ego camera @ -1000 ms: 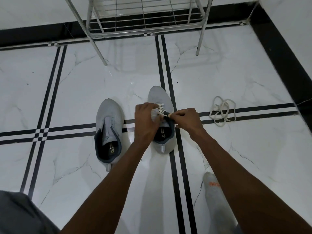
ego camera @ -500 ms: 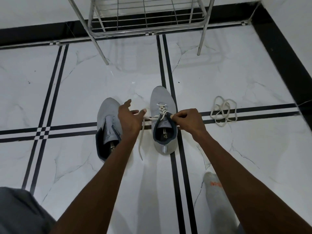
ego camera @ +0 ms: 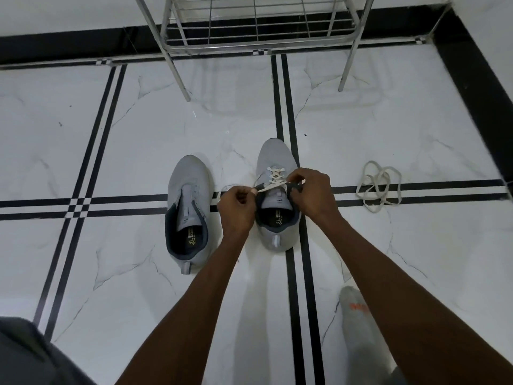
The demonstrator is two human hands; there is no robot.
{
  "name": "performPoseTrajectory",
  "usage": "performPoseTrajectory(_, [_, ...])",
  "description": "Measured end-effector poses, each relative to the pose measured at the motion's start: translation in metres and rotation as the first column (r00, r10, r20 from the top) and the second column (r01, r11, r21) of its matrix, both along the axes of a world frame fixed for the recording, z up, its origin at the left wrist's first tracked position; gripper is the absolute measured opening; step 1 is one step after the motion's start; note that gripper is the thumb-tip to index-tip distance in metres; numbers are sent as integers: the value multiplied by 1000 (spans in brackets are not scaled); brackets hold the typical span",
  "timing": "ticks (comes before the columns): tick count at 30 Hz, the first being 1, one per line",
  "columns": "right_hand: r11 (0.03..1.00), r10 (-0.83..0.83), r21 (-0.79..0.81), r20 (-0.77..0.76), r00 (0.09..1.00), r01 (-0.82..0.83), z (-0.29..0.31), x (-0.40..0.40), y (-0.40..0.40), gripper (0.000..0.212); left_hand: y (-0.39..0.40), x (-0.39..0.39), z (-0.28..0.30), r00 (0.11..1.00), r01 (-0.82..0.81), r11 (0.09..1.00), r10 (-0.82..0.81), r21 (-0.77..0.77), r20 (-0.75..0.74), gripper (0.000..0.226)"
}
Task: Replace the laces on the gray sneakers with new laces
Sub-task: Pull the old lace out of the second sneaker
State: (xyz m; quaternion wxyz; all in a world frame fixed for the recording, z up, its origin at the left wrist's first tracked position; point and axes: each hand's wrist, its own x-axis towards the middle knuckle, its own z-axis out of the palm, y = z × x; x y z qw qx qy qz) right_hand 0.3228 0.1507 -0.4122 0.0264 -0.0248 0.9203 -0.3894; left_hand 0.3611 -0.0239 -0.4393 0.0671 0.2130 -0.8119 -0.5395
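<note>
Two gray sneakers stand side by side on the floor, toes pointing away from me. The left sneaker (ego camera: 190,195) has no lace in its eyelets. The right sneaker (ego camera: 276,159) has a white lace (ego camera: 273,175) crossed through its upper eyelets. My left hand (ego camera: 237,208) pinches one end of that lace at the shoe's left side. My right hand (ego camera: 311,194) grips the collar and lace on the shoe's right side. A second white lace (ego camera: 379,187) lies loosely coiled on the floor to the right.
A metal wire rack (ego camera: 258,26) stands on thin legs just beyond the shoes. The floor is white marble tile with black stripes (ego camera: 280,101). My foot in a gray sock (ego camera: 356,309) rests at lower right. A dark skirting runs along the walls.
My left hand has moved back in toward the right sneaker and now pinches the lace end taut across it. The loose length that hung beside the shoe is drawn up.
</note>
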Motion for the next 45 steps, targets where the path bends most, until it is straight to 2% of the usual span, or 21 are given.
performPoseTrajectory(3, [998,-4,66,46,999,1,4,-2,-5,29,1,-2,-5,1000,4,997,-6,72,30,13])
performPoseTrajectory(5, [992,62,110,-16,998,-60,5,-1,-13,32,2,-2,-1,998,48,993,-51,109,29,15])
performPoseTrajectory(7, [967,175,200,-83,981,-156,5,1,-18,27,2,-2,0,998,56,988,-61,147,26,13])
performPoseTrajectory(10, [920,239,331,-48,970,-210,1,0,-24,16,1,-2,0,997,52,977,-61,205,40,10])
performPoseTrajectory(12, [935,240,284,-73,968,-210,-2,0,-24,12,-1,-1,-1,997,50,977,-60,208,44,6])
performPoseTrajectory(13, [971,173,184,-95,980,-154,-2,-1,-22,10,-3,-2,-1,998,48,978,-57,202,40,5])
performPoseTrajectory(15, [992,-125,-27,-52,991,124,-1,-9,-5,9,-5,-3,-1,998,43,981,-50,190,35,4])
performPoseTrajectory(16, [964,-260,-64,-1,966,259,-1,-13,6,10,-6,-4,0,998,42,982,-49,183,34,3])
performPoseTrajectory(18, [935,-347,-69,18,938,348,0,-17,22,8,-6,-4,2,998,48,984,-55,174,38,4])
performPoseTrajectory(21, [976,-158,-162,-47,986,149,4,-15,13,13,-4,-4,3,998,55,983,-61,177,33,7])
performPoseTrajectory(23, [995,96,-33,-76,992,-99,1,-11,-3,6,-4,-4,3,997,59,985,-65,164,36,12])
performPoseTrajectory(25, [958,263,132,-46,964,-255,-5,-6,-17,8,-4,-4,3,996,71,985,-77,160,36,7])
performPoseTrajectory(28, [937,282,240,-88,955,-255,-8,-4,-25,12,-3,-3,4,995,92,985,-96,149,20,3])
performPoseTrajectory(30, [970,190,175,-125,974,-167,-5,-4,-24,15,-4,-2,4,996,80,986,-85,148,30,5])
performPoseTrajectory(31, [992,59,120,-132,990,-44,-5,-7,-19,14,-4,-2,4,997,70,987,-75,144,34,8])
performPoseTrajectory(33, [964,-260,26,-124,958,265,-8,-19,0,12,-6,-3,2,998,51,990,-56,133,37,13])
performPoseTrajectory(35, [932,-363,-10,-92,927,363,-8,-25,14,9,-7,-3,0,998,47,989,-54,141,44,15])
performPoseTrajectory(38, [992,-110,-70,-128,986,101,3,-19,-1,16,-6,-3,1,998,50,989,-55,136,40,16])
performPoseTrajectory(41, [962,216,189,-94,972,-196,9,-5,-30,16,-5,-3,4,998,54,993,-57,105,23,7])
performPoseTrajectory(43, [911,296,312,-45,954,-268,4,-4,-37,17,-5,-3,5,998,61,994,-62,89,7,4])
performPoseTrajectory(45, [925,287,279,-69,956,-258,-1,-4,-37,16,-6,-2,6,998,65,995,-66,75,3,4])
